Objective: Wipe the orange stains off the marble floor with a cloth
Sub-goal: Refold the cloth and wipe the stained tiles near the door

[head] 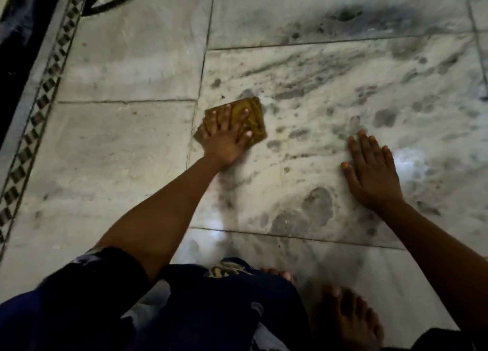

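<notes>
Left hand [224, 142] presses folded ochre cloth [252, 122] flat at frame centre, fingers [244, 118] spread, released. Right hand [369, 176] flat on marble floor [126, 68], bracing. Orange stains not discernible. Best: firm even pressure, overlapping strokes.

Dim, warm indoor light; glare patches on marble floor [412, 163] at right & btm centre. Soft blur overall, wide-angle bend at edges.
</notes>
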Available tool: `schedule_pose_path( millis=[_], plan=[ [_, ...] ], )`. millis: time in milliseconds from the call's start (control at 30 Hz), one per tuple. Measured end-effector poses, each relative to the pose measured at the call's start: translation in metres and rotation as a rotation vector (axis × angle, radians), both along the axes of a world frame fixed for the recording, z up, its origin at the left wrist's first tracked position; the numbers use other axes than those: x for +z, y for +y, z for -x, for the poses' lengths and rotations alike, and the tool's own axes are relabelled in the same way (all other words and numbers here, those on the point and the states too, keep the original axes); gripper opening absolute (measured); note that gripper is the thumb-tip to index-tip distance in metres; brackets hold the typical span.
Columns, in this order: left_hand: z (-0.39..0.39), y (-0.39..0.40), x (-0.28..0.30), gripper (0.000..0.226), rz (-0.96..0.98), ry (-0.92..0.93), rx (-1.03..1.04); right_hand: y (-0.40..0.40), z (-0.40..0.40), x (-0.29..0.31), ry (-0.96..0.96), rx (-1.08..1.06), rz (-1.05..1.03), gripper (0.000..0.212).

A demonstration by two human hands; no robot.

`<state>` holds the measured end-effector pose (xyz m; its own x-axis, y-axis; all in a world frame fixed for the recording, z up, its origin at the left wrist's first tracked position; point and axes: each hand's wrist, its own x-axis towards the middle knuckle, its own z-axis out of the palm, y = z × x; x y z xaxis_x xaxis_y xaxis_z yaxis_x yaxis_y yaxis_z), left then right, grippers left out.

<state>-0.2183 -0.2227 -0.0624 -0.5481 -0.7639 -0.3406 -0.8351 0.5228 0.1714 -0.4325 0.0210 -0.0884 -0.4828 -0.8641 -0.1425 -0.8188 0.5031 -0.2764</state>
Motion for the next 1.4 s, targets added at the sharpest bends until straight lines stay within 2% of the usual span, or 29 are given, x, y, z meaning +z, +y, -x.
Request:
schedule_pose_path(
  millis=[133, 233, 300, 467, 567, 667, 800, 933, 1033, 1167, 1200, 1300, 1400],
  plan=[
    [0.051, 0.040, 0.000, 0.058, 0.009, 0.004, -0.267, 0.000, 0.000, 0.001, -0.018, -0.013, 0.001, 0.071],
    [0.036, 0.081, -0.005, 0.060, 0.064, 0.062, -0.487, 0.001, 0.001, 0.001, -0.006, -0.011, 0.017, 0.068],
    [0.008, 0.089, -0.013, 0.058, 0.114, 0.107, -0.542, 0.000, -0.002, -0.001, -0.001, -0.021, 0.026, 0.067],
    [-0.028, 0.035, -0.014, 0.059, 0.163, 0.094, -0.269, 0.000, -0.005, -0.004, 0.035, -0.028, 0.049, 0.063],
    [-0.004, -0.015, -0.008, 0.065, 0.156, 0.062, -0.050, 0.000, -0.005, -0.003, 0.044, -0.030, 0.068, 0.062],
    [0.050, -0.055, -0.003, 0.059, 0.117, 0.027, 0.089, 0.000, -0.003, -0.003, 0.050, -0.034, 0.063, 0.061],
    [0.134, -0.075, 0.009, 0.068, 0.045, -0.008, -0.006, 0.000, -0.003, -0.002, 0.043, -0.036, 0.066, 0.060],
    [0.183, -0.037, 0.007, 0.069, 0.050, -0.006, -0.203, 0.000, -0.002, -0.003, 0.029, -0.030, 0.075, 0.059],
    [0.164, 0.010, -0.004, 0.063, 0.075, 0.053, -0.346, -0.001, -0.002, -0.001, 0.032, -0.038, 0.076, 0.059],
    [0.085, 0.038, -0.009, 0.059, 0.164, 0.132, -0.553, 0.000, -0.002, -0.001, 0.045, -0.035, 0.077, 0.058],
    [0.065, 0.033, -0.010, 0.060, 0.191, 0.139, -0.537, 0.000, -0.002, -0.002, 0.048, -0.032, 0.073, 0.059],
    [0.030, 0.004, -0.002, 0.069, 0.174, 0.067, -0.311, 0.001, -0.002, -0.003, 0.059, -0.028, 0.064, 0.059],
    [0.050, -0.023, 0.004, 0.058, 0.155, -0.046, -0.171, 0.000, -0.003, -0.004, 0.067, -0.022, 0.056, 0.060]
  ],
)
